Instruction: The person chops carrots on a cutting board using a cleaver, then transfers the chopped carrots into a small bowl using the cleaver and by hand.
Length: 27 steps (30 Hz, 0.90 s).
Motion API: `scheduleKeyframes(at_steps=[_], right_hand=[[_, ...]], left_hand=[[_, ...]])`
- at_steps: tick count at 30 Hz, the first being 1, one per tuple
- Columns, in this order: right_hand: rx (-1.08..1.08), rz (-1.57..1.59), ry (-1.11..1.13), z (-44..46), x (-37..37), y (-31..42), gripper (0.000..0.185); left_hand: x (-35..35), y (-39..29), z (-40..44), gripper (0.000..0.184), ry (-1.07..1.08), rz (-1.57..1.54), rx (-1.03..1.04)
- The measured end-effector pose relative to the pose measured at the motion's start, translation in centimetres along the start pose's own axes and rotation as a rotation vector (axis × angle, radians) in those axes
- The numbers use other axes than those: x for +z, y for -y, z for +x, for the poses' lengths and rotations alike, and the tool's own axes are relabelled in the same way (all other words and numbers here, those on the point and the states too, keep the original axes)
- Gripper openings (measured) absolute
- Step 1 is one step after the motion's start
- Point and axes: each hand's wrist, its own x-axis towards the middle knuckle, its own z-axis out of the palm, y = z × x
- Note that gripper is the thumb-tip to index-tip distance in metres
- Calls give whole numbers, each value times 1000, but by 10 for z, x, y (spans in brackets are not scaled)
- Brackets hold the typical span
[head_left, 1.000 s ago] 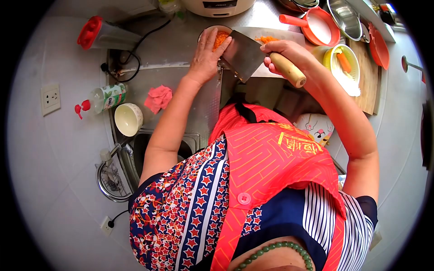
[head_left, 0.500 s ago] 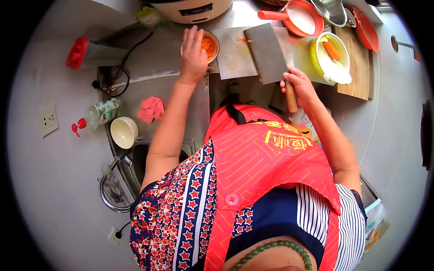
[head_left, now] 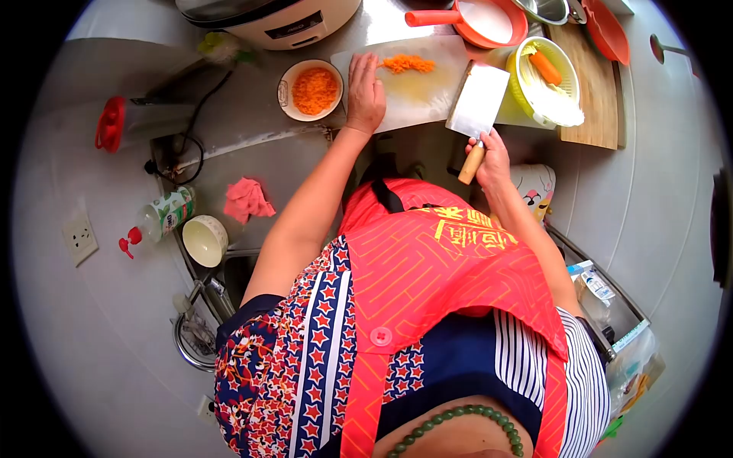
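Note:
In the head view, my right hand [head_left: 492, 159] grips the wooden handle of a cleaver [head_left: 479, 101], whose broad blade rests over the right side of a white cutting board [head_left: 416, 113]. My left hand [head_left: 366, 95] lies fairly flat on the board's left part, fingers extended, beside a small heap of finely cut carrot [head_left: 409, 64]. Just left of that hand stands a bowl [head_left: 284, 93] with more cut carrot [head_left: 314, 91] in it.
A yellow-green basket [head_left: 521, 95] holding a carrot [head_left: 545, 67] stands right of the board, by a wooden board [head_left: 603, 99]. Behind are a red pan [head_left: 513, 32] and a rice cooker [head_left: 298, 29]. A pink cloth [head_left: 247, 200], bowl [head_left: 205, 240] and bottle [head_left: 169, 212] lie left.
My left hand has moved from over the bowl to the board. The cleaver has shifted right and turned, and the cut carrot on the board now shows in full.

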Motion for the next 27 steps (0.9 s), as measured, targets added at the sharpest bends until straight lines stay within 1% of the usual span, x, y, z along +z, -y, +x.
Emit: scheduleKeyframes(at_steps=[3,4,10,11,18,27], right_hand=[[-1,21,-11,7,1,-9,18],[-14,35,3,-2,5,2,17],[5,14,48,15,3,9,13],[-4,9,53,8,-2,17,13],[16,0,81,11,7,22,11],[53,-75,160,19,20,19,14]], left_hand=[[14,11,4,44,-60,36,-8],[12,5,8,44,-74,16,-25],[26,20,4,44,-95,23,-80],[28,8,5,44,-99,31,-74],[25,-6,5,41,-75,74,-68],[24,-7,2,43,-87,80,-75]])
